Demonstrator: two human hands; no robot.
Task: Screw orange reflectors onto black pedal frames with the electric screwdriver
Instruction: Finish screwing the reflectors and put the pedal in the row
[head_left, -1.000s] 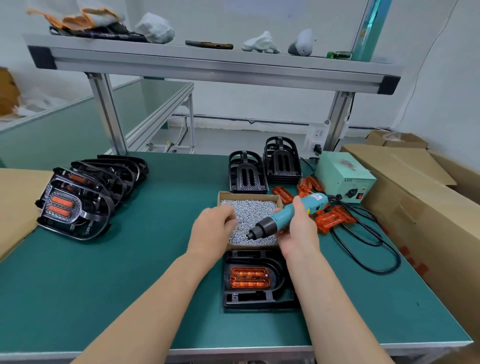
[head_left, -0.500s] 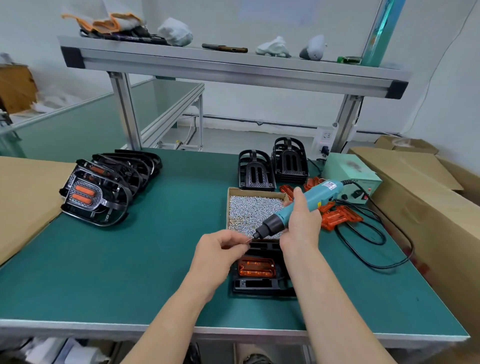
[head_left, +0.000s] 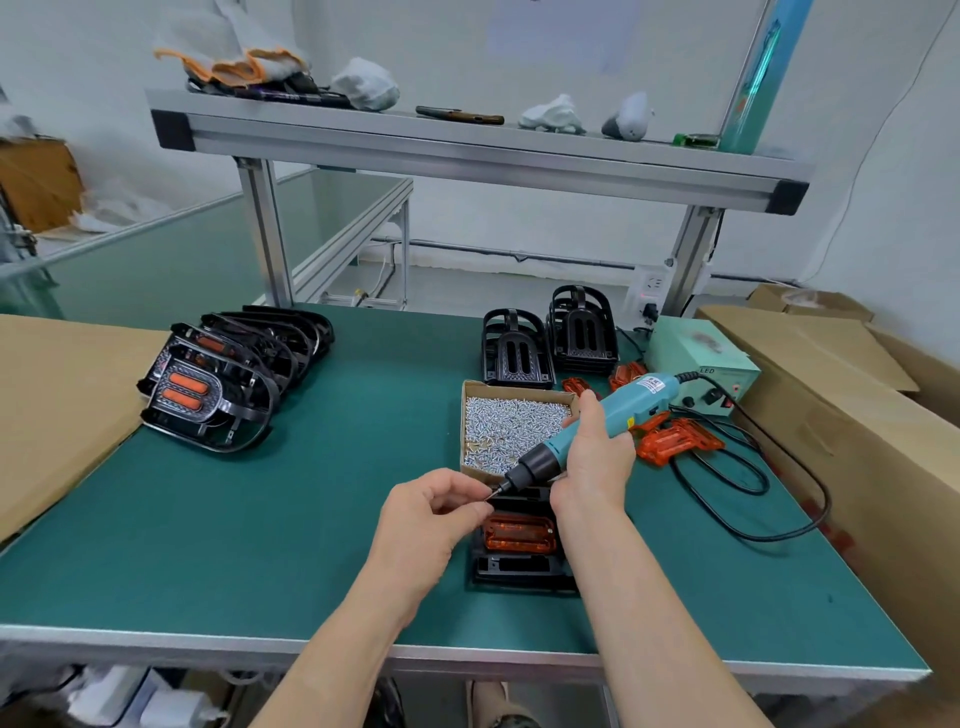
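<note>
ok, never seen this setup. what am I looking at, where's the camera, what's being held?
No robot: one camera worn on a person's head, looking down at their bare hands. The right hand grips a teal electric screwdriver; the left hand pinches what looks like a screw at its bit. Below them, on the green table, lies a black pedal frame with an orange reflector in it. Behind: a box of screws, empty frames, loose reflectors. Far left: finished pedals.
</note>
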